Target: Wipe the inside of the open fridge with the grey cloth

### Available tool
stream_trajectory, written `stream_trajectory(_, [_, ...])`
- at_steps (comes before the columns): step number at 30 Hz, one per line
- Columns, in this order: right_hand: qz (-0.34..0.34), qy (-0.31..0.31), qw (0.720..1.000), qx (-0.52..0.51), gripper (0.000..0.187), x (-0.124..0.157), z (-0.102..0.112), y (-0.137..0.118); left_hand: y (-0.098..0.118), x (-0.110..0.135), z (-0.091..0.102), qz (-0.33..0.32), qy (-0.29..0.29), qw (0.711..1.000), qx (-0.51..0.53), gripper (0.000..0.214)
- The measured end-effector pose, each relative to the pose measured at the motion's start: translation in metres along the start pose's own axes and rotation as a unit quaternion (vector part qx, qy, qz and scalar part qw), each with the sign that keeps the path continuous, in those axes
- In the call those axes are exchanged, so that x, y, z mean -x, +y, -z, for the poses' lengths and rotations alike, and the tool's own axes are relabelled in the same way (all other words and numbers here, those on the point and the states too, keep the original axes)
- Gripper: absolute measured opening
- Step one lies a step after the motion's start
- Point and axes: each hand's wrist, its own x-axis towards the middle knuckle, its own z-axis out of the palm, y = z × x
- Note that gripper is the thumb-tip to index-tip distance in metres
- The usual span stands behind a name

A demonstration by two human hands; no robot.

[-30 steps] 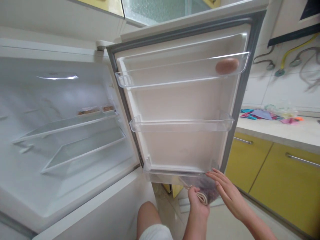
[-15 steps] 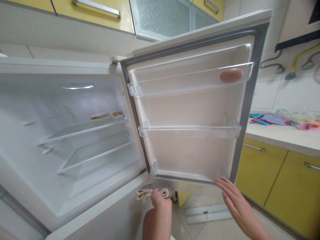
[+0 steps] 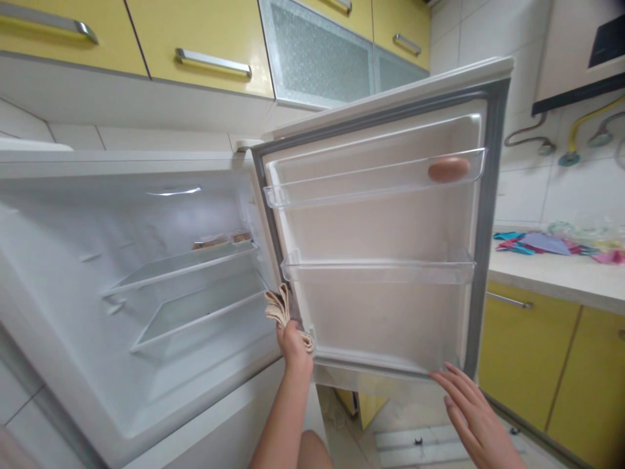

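Observation:
A folded beige cloth [image 3: 279, 309] is gripped in my left hand [image 3: 294, 345], held up at the hinge-side edge of the open fridge door [image 3: 381, 218]. Part of the cloth is hidden behind the hand and against the door's edge. My right hand [image 3: 469, 407] rests at the lower outer corner of the door, its fingers stretched out and touching the bottom edge. Clear door racks run across the door's inside; the top rack [image 3: 351, 179] holds a brown egg-shaped object [image 3: 449, 169] at its right end.
Left of the door, the fridge interior [image 3: 195, 378] has glass shelves [image 3: 195, 312] with small brown packages [image 3: 212, 241] at the back. Yellow cabinets [image 3: 205, 39] hang above. A counter [image 3: 547, 273] with colourful cloths [image 3: 544, 243] stands to the right.
My left hand has raised the cloth from below the door to its hinge-side edge. My right hand stays at the door's lower corner. The camera view has tilted upward.

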Motion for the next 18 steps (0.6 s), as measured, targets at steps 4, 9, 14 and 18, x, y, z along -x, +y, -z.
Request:
stream_trajectory(4, [0.005, 0.004, 1.000, 0.016, 0.041, 0.001, -0.005, 0.007, 0.038, -0.009, -0.024, 0.005, -0.036, 0.999, 0.040, 0.022])
stream_trajectory(9, [0.023, 0.015, 0.999, 0.028, 0.040, -0.002, -0.010, 0.012, 0.096, -0.007, -0.043, -0.035, -0.062, 0.993, 0.089, 0.030])
stream_trajectory(14, [0.025, 0.047, 0.999, 0.005, 0.051, -0.040, 0.036, -0.018, 0.114, 0.001, -0.042, -0.238, -0.138, 0.960, -0.054, 0.038])
stream_trajectory(18, [0.007, 0.186, 0.982, -0.026, 0.057, -0.093, 0.099, -0.046, 0.118, 0.002, -0.041, -0.454, -0.239, 0.811, -0.281, 0.052])
